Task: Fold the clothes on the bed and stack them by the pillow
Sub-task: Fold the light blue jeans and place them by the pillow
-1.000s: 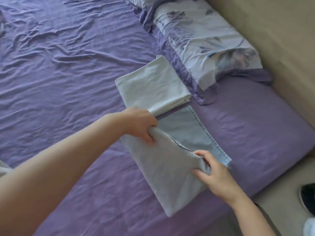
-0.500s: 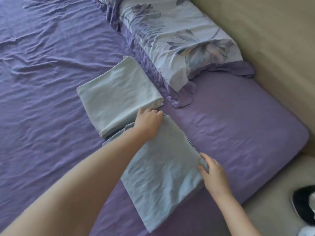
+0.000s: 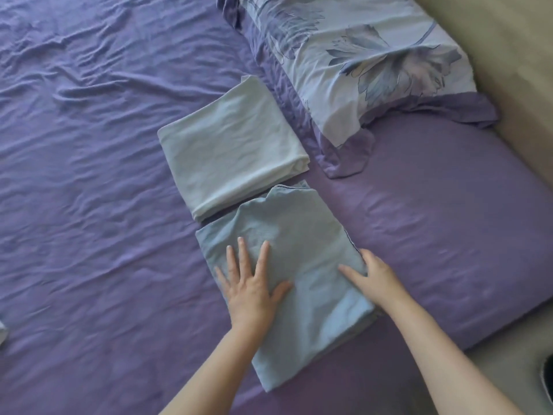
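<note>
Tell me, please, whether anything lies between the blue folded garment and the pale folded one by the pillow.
Nothing visible does: the folded light-blue garment under both hands lies right beside the folded pale mint garment, with only a sliver of purple sheet between.

Head view — steeply down, seemingly close overhead.
</note>
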A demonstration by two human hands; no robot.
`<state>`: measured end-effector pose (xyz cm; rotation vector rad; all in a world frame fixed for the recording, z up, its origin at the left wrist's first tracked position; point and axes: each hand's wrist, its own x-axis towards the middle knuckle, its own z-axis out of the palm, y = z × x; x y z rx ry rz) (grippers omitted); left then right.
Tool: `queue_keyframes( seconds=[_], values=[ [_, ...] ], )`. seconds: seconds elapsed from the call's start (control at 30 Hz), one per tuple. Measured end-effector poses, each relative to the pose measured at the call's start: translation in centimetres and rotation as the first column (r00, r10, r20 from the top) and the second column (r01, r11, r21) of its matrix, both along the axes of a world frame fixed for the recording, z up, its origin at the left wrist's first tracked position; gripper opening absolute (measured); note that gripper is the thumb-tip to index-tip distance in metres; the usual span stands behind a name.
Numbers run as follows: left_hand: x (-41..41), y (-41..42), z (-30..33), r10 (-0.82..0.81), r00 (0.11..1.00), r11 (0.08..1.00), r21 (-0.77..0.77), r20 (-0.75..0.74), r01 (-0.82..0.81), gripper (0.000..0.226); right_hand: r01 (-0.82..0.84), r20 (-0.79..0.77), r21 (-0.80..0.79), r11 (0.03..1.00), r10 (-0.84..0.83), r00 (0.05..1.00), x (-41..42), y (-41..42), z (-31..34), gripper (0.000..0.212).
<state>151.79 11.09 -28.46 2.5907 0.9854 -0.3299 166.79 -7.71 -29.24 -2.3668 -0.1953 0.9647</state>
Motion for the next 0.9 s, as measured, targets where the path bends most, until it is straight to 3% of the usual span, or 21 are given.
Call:
queue_keyframes(
  seconds=[0.1,0.2,0.27,0.3,0.37,0.57,0.9],
  values=[
    [-1.7,-0.4,1.0,0.401,0.913,0.893,-0.256,0.077,-0.371,0.103,0.005,-0.157,0.024,1.0,-0.001,0.988,1.5,1.2,0.5,0.039],
    [-2.7,-0.5,1.8,0.731,0.681,0.598,-0.518,0.042,-0.611,0.095,0.068,-0.308,0.084,0.994,-0.038,0.951,2.0,1.8,1.1,0.036],
    [-3.3,-0.4,2.3,0.855,0.516,0.347,-0.681,-0.053,-0.645,0.072,0.105,-0.318,0.143,0.984,-0.054,0.947,1.4,1.8,1.9,0.027],
    [-3.6,-0.2,2.6,0.879,0.468,0.264,-0.725,-0.09,-0.636,0.056,0.117,-0.289,0.177,0.977,-0.062,0.955,0.9,1.6,2.3,0.024],
    [-4.1,0.3,3.5,0.905,0.411,0.187,-0.769,-0.107,-0.611,0.035,0.138,-0.196,0.25,0.958,-0.089,0.976,-0.1,1.3,3.4,0.023],
    [-3.7,1.8,7.6,0.934,0.356,0.226,-0.827,0.034,-0.515,0.018,0.139,-0.059,0.398,0.907,-0.126,0.99,-0.7,2.3,8.6,0.03],
    [2.9,11.2,14.5,0.942,0.238,0.304,-0.898,0.235,-0.318,0.019,0.073,0.023,0.561,0.825,-0.104,0.994,5.8,12.5,15.6,0.029]
  ],
)
